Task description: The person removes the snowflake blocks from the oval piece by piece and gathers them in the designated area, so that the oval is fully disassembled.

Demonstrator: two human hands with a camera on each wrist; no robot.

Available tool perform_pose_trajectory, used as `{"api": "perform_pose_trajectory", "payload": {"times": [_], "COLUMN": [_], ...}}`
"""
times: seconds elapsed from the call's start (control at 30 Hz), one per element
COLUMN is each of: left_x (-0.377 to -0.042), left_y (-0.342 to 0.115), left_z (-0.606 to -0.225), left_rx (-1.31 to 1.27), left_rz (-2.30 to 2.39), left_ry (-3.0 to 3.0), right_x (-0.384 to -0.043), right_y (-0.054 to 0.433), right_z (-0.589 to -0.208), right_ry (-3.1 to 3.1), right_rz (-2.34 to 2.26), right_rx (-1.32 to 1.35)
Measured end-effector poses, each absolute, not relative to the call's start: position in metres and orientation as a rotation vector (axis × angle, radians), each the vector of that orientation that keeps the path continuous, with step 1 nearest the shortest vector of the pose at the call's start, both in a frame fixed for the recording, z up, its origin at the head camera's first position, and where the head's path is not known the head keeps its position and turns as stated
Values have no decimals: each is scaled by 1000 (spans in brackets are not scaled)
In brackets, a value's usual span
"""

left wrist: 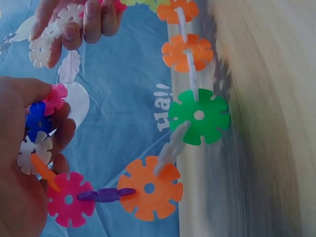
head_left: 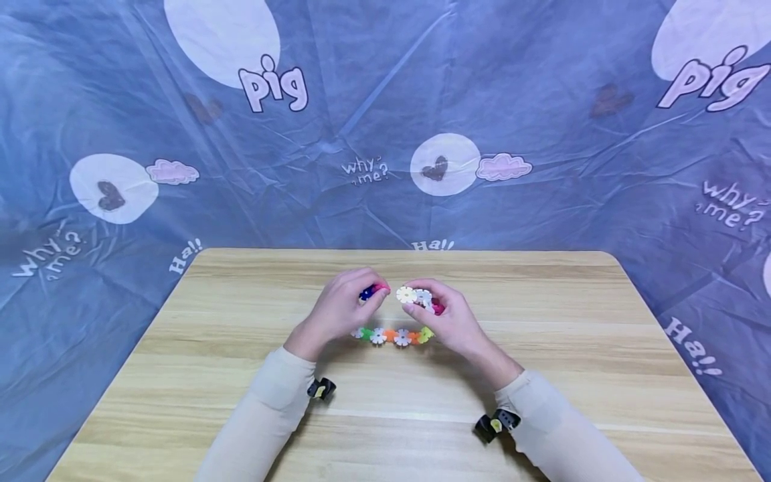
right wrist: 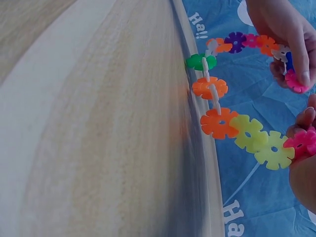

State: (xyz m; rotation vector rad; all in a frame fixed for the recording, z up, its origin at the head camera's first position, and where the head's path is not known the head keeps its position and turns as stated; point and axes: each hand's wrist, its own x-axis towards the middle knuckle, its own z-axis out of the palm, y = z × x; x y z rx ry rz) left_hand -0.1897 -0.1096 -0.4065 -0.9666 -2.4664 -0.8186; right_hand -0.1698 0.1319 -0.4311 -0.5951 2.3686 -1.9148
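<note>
A chain of slotted plastic snowflake discs, linked edge to edge, runs between both hands. My left hand (head_left: 343, 302) pinches one end, where a pink disc (left wrist: 55, 99) follows a dark blue disc (left wrist: 37, 118). The other end lies between the fingers and thumb of my right hand (head_left: 452, 318), with a white disc (head_left: 406, 295) sticking out toward the left hand. A small gap separates the two ends. Between the hands the chain sags in a loop, with a green disc (left wrist: 199, 117), orange discs (right wrist: 219, 123) and yellow discs (right wrist: 274, 150). Fingers hide some discs.
Below the hands spreads a light wood-grain table (head_left: 385, 428). A blue patterned cloth (head_left: 361, 100) hangs behind its far edge and down the sides. Each sleeved wrist carries a small black camera, one on the left (head_left: 322, 389) and one on the right (head_left: 496, 424).
</note>
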Motion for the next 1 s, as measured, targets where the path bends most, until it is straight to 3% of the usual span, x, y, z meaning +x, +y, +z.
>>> {"api": "perform_pose_trajectory", "payload": {"times": [1.0], "left_x": [-195], "left_y": [-113], "left_z": [-403], "left_rx": [-942], "left_rz": [-817], "left_ry": [-2385], "right_x": [-172], "right_y": [131], "right_z": [-431], "right_ry": [2371], "right_rz": [-1929], "right_rx": [-603]}}
